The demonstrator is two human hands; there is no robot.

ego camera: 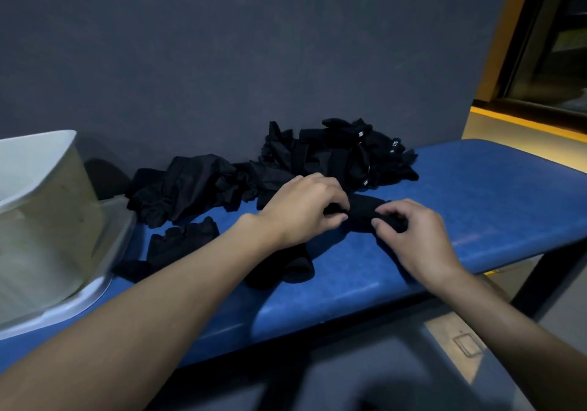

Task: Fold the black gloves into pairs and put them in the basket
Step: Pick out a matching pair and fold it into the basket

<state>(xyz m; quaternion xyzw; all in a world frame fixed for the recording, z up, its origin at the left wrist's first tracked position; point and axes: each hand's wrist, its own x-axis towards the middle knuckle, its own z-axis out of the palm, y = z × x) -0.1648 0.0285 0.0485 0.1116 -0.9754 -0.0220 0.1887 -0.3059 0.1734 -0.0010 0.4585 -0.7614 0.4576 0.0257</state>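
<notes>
Left hand [305, 210]: I see its fingers curled, pinching one end of the rolled black glove [365, 212].
Right hand [413, 236]: fingertips clamped on the roll's other end.
Rolled black glove: soft knit, tube-shaped, lying on the counter [476, 194] between my hands.
Glove pile [286, 163]: crumpled black fabric heaped against the wall behind.
Flat glove [181, 242]: limp, fingers spread, near the basket.
Basket [47, 220]: pale smooth plastic, far left.
Counter: padded blue, faintly grained.
</notes>
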